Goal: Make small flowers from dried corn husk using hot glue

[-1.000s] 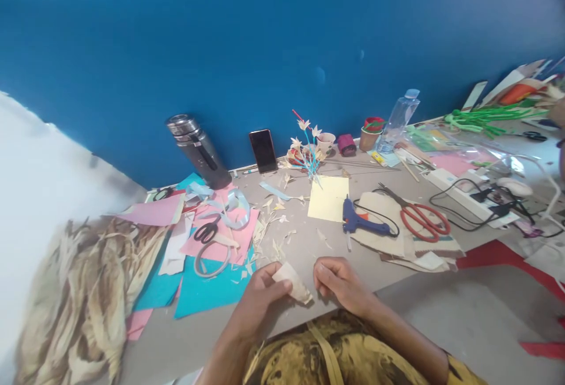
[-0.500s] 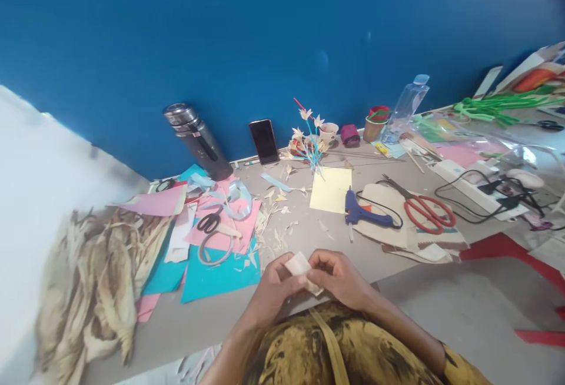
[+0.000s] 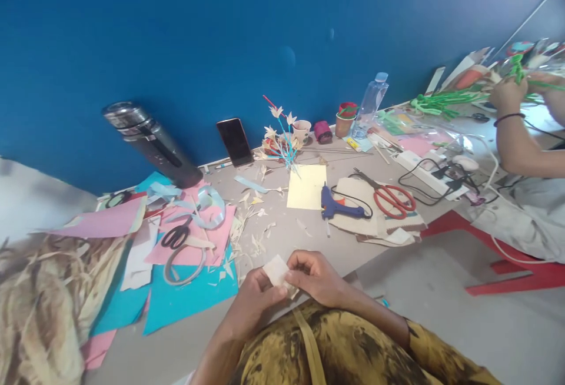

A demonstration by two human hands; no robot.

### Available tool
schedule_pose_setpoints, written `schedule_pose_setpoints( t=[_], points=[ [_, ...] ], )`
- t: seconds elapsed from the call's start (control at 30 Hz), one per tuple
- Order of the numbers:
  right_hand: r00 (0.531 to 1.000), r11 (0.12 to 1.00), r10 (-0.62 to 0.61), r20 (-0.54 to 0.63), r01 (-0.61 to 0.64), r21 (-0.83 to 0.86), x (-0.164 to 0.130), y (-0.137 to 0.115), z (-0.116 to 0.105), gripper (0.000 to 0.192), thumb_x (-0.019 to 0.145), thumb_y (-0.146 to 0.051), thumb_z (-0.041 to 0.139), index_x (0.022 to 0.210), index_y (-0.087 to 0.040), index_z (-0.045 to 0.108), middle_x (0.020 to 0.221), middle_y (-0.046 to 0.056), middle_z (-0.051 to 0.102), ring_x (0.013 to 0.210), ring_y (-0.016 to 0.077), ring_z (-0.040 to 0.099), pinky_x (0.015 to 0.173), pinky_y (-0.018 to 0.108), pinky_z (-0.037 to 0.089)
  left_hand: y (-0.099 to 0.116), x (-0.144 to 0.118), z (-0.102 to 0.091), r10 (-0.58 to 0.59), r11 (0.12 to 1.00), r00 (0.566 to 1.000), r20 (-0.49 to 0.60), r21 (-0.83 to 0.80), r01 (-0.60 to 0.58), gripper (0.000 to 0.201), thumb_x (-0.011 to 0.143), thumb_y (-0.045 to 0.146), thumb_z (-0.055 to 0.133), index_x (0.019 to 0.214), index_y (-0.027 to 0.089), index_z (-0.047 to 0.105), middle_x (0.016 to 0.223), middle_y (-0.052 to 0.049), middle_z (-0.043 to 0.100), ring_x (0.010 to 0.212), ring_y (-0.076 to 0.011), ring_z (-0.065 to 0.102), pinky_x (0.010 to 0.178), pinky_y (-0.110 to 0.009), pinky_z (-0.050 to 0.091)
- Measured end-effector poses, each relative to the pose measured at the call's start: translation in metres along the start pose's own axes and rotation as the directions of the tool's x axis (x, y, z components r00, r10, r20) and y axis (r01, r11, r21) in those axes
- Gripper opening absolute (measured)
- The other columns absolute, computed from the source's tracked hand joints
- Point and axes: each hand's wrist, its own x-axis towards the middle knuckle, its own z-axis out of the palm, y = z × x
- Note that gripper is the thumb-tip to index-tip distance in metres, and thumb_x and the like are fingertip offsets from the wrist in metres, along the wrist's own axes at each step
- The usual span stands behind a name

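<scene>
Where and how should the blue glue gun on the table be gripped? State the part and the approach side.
Grip the blue glue gun by its handle, probably coming from above. It lies flat on its side on the table, nozzle pointing left toward the yellow sheet, and its black cord loops off to the right, so approach from the near side, clear of the cord.

No lettering, label, brand or number is legible anywhere on the cluttered craft table, the bottle, the flask or the phone beyond the hands.

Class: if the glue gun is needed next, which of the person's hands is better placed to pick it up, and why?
Probably the right hand: the glue gun lies up and to its side, while the left hand sits farther off. Both pinch the husk piece.
</scene>
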Motion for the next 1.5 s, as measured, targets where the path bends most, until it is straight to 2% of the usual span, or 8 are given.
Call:
schedule_pose_setpoints(
  t=[0.27, 0.4, 0.47, 0.57, 0.63, 0.77, 0.87, 1.5],
  points=[
    [0.999, 0.991, -0.030, 0.014, 0.032, -0.126, -0.005, -0.018, -0.005, 0.017, 0.085, -0.031, 0.067, 0.077, -0.016, 0.067, 0.066, -0.001, 0.062, 0.060, 0.0113, 0.051, 0.056, 0.021, 0.040, 0.001, 0.000, 0.005, -0.028, 0.999, 0.989, -0.145, 0.010, 0.030, 0.042, 0.059, 0.040, 0.090, 0.087, 0.012, 0.076, 0.077, -0.008, 0.074, 0.072, -0.0228, 0.066, 0.069, -0.031, 0.051],
    [0.923, 0.877, -0.325, -0.207, 0.213, -0.430, -0.025, -0.056, -0.058, 0.019, 0.089, -0.031, 0.064, 0.076, -0.019, 0.070, 0.069, 0.002, 0.069, 0.064, 0.0146, 0.060, 0.061, 0.024, 0.046, -0.001, -0.001, 0.002, -0.072, 0.996, 0.965, -0.251, -0.065, 0.057, 0.043, 0.051, 0.037, 0.093, 0.082, 0.013, 0.076, 0.074, -0.009, 0.075, 0.066, -0.0237, 0.068, 0.067, -0.033, 0.054],
    [0.734, 0.831, -0.449, -0.510, 0.132, -0.540, -0.039, -0.068, -0.103, 0.020, 0.090, -0.033, 0.062, 0.077, -0.020, 0.070, 0.068, 0.001, 0.069, 0.061, 0.0149, 0.060, 0.059, 0.024, 0.046, -0.003, 0.000, -0.001, -0.087, 0.993, 0.951, -0.298, -0.096, 0.061, 0.045, 0.049, 0.035, 0.094, 0.083, 0.013, 0.076, 0.075, -0.010, 0.076, 0.067, -0.0252, 0.070, 0.068, -0.034, 0.055],
    [0.292, 0.822, -0.536, -0.792, -0.032, -0.569, -0.056, -0.069, -0.172, 0.023, 0.089, -0.039, 0.064, 0.080, -0.019, 0.070, 0.066, 0.000, 0.066, 0.056, 0.0146, 0.056, 0.056, 0.025, 0.043, -0.005, 0.002, -0.002, -0.118, 0.988, 0.945, -0.306, -0.127, 0.083, 0.045, 0.049, 0.035, 0.094, 0.084, 0.013, 0.075, 0.080, -0.011, 0.077, 0.073, -0.0287, 0.072, 0.070, -0.037, 0.057],
    [0.218, 0.803, -0.539, -0.814, -0.158, -0.574, -0.059, -0.061, -0.205, 0.026, 0.089, -0.041, 0.063, 0.081, -0.018, 0.069, 0.060, -0.001, 0.063, 0.051, 0.0142, 0.051, 0.051, 0.025, 0.039, -0.004, 0.002, -0.001, -0.118, 0.987, 0.945, -0.306, -0.137, 0.079, 0.043, 0.050, 0.035, 0.093, 0.082, 0.013, 0.075, 0.081, -0.012, 0.078, 0.075, -0.0296, 0.073, 0.071, -0.037, 0.058],
    [0.540, 0.490, -0.506, -0.673, -0.463, -0.739, -0.040, -0.034, -0.224, 0.020, 0.093, -0.031, 0.056, 0.096, -0.018, 0.071, 0.089, 0.007, 0.073, 0.080, 0.0216, 0.065, 0.074, 0.031, 0.048, 0.001, 0.001, 0.007, -0.109, 0.985, 0.938, -0.330, -0.164, 0.057, 0.043, 0.050, 0.034, 0.093, 0.083, 0.013, 0.075, 0.081, -0.011, 0.078, 0.076, -0.0305, 0.073, 0.070, -0.037, 0.058],
    [0.659, 0.352, -0.440, -0.610, -0.498, -0.792, -0.023, -0.017, -0.218, 0.015, 0.087, -0.027, 0.065, 0.098, -0.018, 0.072, 0.098, 0.011, 0.071, 0.094, 0.0264, 0.063, 0.084, 0.035, 0.046, 0.006, 0.000, 0.012, -0.115, 0.979, 0.926, -0.359, -0.200, 0.044, 0.045, 0.048, 0.030, 0.094, 0.086, 0.015, 0.076, 0.081, -0.010, 0.078, 0.081, -0.0332, 0.074, 0.076, -0.041, 0.059],
    [0.646, 0.307, -0.435, -0.628, -0.549, -0.777, -0.030, -0.036, -0.246, 0.019, 0.100, -0.028, 0.046, 0.101, -0.019, 0.063, 0.101, 0.010, 0.069, 0.094, 0.0263, 0.062, 0.077, 0.033, 0.041, 0.008, -0.001, 0.013, -0.090, 0.976, 0.943, -0.319, -0.219, 0.019, 0.051, 0.049, 0.031, 0.094, 0.094, 0.014, 0.075, 0.077, -0.008, 0.075, 0.075, -0.0281, 0.071, 0.069, -0.036, 0.056]
  ],
)
